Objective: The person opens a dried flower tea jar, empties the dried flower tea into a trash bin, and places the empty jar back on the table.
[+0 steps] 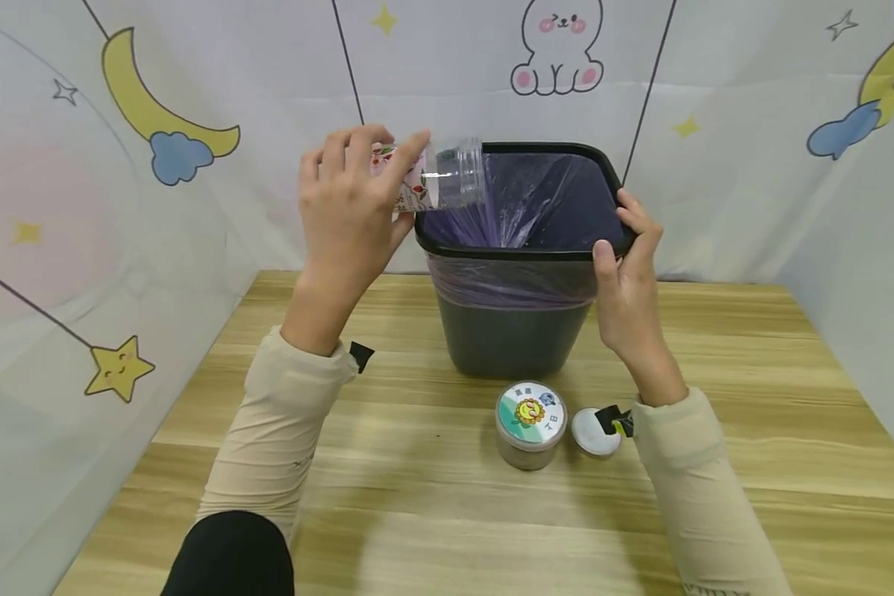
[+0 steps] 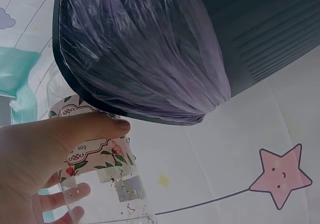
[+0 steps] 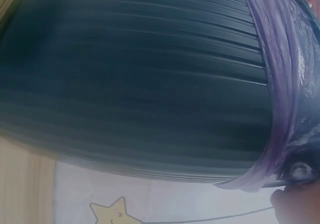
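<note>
My left hand [image 1: 353, 194] grips a clear jar [image 1: 454, 174] with a floral label, tipped on its side with its mouth over the left rim of a dark trash bin [image 1: 514, 339]. Small bits cling to the inside of the jar [image 2: 110, 194] in the left wrist view. A purple plastic bag [image 1: 492, 207] lines the bin and folds over its outside. My right hand [image 1: 629, 281] holds the bin's right front corner, thumb in front and fingers at the side of the rim. The bin's ribbed side [image 3: 140, 84] fills most of the right wrist view.
On the wooden table [image 1: 417, 513], a round tin [image 1: 529, 426] with a sunflower picture on its lid stands in front of the bin. Beside it lies a small whitish round lid [image 1: 594, 434], partly covered by a black strap end. A printed cloth [image 1: 447, 74] hangs behind.
</note>
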